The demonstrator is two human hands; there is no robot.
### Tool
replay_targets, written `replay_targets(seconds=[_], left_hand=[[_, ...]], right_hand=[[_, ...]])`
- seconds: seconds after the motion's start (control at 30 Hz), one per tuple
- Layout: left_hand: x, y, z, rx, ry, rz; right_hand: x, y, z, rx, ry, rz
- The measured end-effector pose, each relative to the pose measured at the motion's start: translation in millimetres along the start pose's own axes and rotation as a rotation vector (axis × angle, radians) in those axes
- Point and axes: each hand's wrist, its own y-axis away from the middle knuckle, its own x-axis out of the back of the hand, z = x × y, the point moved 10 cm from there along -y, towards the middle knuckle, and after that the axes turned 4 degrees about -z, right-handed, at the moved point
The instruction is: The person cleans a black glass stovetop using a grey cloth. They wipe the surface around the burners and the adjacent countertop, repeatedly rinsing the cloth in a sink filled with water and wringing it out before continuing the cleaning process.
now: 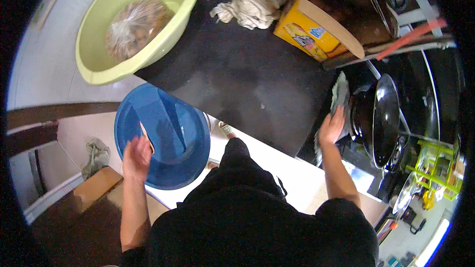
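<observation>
Right hand (332, 128) laid over grey cloth (340, 92), cloth just left of black wok (386, 123), I cannot tell from my remote station whether the hand is clenched, left hand (136, 158) blurred, overlapping blue tub (170, 175), its grip unreadable to me.

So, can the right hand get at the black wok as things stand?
Probably yes: the right hand is close to the wok with no visible barrier, though it's busy with a greyish cloth.
</observation>
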Motion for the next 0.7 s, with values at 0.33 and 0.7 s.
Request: replay_targets(seconds=[0.33,0.7], left_hand=[[105.0,99.9,-108.5,0.203,-0.033,0.176],[111.0,106.5,-115.8,0.172,-0.270,0.079]], right_hand=[[-55.8,54.3,-335.3,0.525,-0.146,-0.276],[-64.4,121.0,-440.7,0.850,-0.116,-0.149]])
